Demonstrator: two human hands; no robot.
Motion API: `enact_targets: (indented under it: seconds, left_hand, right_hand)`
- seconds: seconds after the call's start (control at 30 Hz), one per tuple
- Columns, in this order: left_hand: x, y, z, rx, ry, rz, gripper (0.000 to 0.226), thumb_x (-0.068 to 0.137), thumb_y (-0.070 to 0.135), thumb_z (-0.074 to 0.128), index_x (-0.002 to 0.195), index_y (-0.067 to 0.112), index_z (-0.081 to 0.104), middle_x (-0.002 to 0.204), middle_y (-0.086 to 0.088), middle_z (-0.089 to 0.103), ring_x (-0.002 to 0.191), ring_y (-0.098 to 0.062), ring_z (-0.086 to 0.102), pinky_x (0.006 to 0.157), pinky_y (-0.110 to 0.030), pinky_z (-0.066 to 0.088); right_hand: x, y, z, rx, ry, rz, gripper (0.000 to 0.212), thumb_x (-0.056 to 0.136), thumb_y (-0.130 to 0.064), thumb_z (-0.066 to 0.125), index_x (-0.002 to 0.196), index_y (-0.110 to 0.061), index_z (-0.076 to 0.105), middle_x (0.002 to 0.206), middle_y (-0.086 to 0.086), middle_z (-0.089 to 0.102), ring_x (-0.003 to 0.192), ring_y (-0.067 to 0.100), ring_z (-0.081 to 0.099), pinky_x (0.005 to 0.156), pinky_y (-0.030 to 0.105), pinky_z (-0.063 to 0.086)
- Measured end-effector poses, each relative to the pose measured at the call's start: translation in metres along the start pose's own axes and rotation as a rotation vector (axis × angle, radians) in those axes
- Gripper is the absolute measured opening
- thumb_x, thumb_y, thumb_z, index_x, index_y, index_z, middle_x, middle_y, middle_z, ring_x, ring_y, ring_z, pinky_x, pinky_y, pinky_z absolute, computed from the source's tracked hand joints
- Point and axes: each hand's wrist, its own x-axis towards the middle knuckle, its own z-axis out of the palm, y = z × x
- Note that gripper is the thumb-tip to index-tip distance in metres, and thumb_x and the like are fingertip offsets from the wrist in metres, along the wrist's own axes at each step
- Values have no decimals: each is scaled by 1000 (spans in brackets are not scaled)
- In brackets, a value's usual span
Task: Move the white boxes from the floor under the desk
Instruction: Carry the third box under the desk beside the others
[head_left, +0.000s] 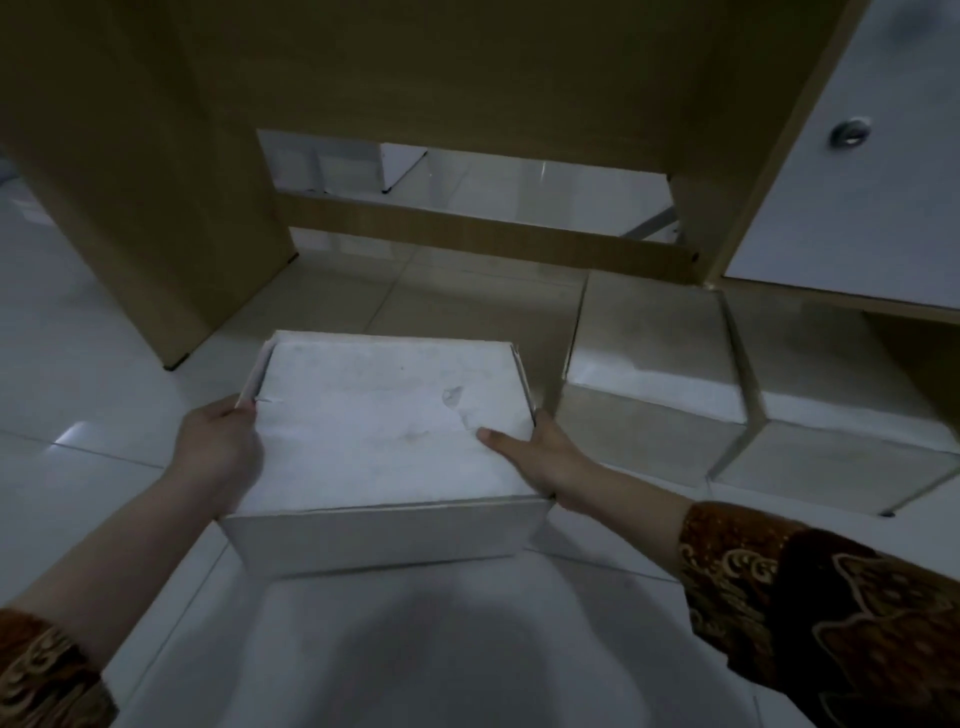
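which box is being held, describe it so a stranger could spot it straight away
Start at the wooden desk and come down to the pale tiled floor in front of its opening. The held box is the large white one at centre, nearest the camera. Unlike the two white boxes at its right, it has a left hand and right hand gripping its sides.

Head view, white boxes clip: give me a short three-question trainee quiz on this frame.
1. True or false: the closed white cardboard box in front is held by both hands.
2. Where does the right hand have its thumb? A. on the lid B. under the box C. on the floor
3. How many more white boxes sit on the tiled floor to the right, under the wooden desk's drawer unit?

Key: 1. true, the left hand is on the opposite side. 2. A. 3. two, the nearer box and the right box.
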Motion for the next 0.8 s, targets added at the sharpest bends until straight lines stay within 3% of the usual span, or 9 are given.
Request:
enact_targets:
  seconds: [0.1,0.2,0.3,0.33,0.43,0.5,0.6,0.7,0.8]
  left_hand:
    - [11,-17,5,-74,98,-88,13,96,7,42,93,13,54,70,4,47,87,-19,49,83,-28,35]
    - [26,-42,16,-137,179,-213,17,91,2,44,81,3,58,73,-5,49,87,-21,48,79,-29,35]
    - [27,-59,33,-224,248,-294,20,83,-7,41,83,-15,60,84,-22,62,80,-21,47,72,-28,34]
    - [22,-61,40,-268,276,-296,23,84,-6,40,85,-12,62,78,-16,60,77,-20,48,69,-25,34]
    - [6,-60,69,-363,384,-229,32,91,2,37,111,-12,58,113,-23,63,63,-15,47,60,-20,38]
    - [-3,-57,90,-419,377,-208,42,93,3,34,134,1,45,137,-18,51,95,-25,59,86,-30,50]
    - [-27,-54,125,-305,213,-162,64,95,4,35,150,13,3,158,-11,15,142,-31,25,117,-45,22]
    - [-59,-49,155,56,141,-132,90,91,16,54,144,-3,-15,158,-21,-14,147,-33,-9,117,-44,4]
    - [-80,-51,169,162,87,-46,100,86,23,60,142,-7,-18,156,-21,-19,146,-30,-15,117,-40,0]
  right_hand:
    - [29,-24,-3,-276,-49,-129,56,84,-42,65,129,-13,51,123,7,62,113,25,58,86,25,44]
    - [54,-42,-20,-833,-80,-283,33,97,-38,41,100,-12,61,93,6,66,89,27,59,73,28,42]
    - [74,-34,-44,-1334,91,-374,33,94,-21,41,123,-10,53,125,16,56,118,32,49,101,43,35]
    - [77,-27,-53,-1411,107,-328,40,93,-16,43,132,-9,47,138,17,45,131,33,38,108,49,27]
    - [73,-2,-67,-1450,86,-282,55,94,-3,38,147,-5,22,159,14,9,147,34,4,116,53,14]
    - [70,10,-69,-1459,127,-339,62,91,5,39,148,-4,18,160,16,0,147,35,-3,119,49,10]
    - [71,17,-67,-1394,183,-375,67,87,10,42,147,-4,17,159,19,-5,147,34,-6,120,46,7]
    - [70,21,-65,-1330,199,-384,68,87,11,40,148,-2,14,159,21,-6,148,33,-5,120,44,5]
    - [63,27,-68,-1263,200,-409,63,91,6,38,149,-3,14,159,20,-2,148,32,-2,120,43,5]
